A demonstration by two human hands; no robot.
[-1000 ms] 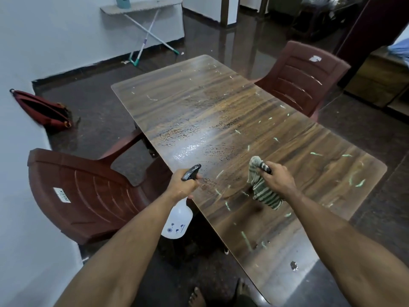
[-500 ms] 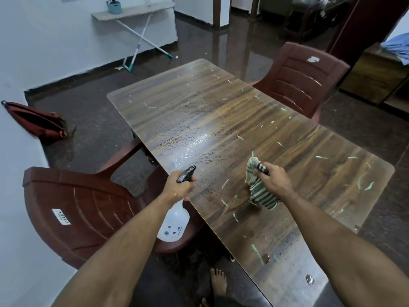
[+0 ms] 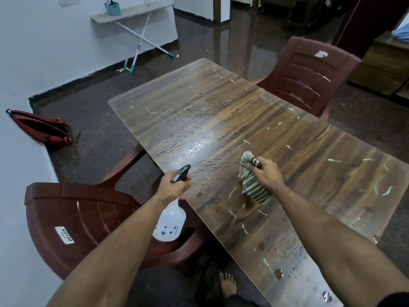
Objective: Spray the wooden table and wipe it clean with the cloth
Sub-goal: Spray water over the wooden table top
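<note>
The long wooden table runs from near right to far left, wet and glossy in its middle, with pale green smears scattered over it. My left hand grips the black trigger head of a white spray bottle, which hangs just off the table's left edge, nozzle aimed over the tabletop. My right hand clutches a bunched green-and-white striped cloth that hangs down and touches the wood.
A maroon plastic chair stands at the table's left side under the bottle; another chair stands at the far right. A red bag leans on the left wall, mops on the far wall. My bare foot is below.
The view has shifted slightly along the table. Both hands keep their grip and stay nearly in place; the cloth hangs a little lower onto the wood.
</note>
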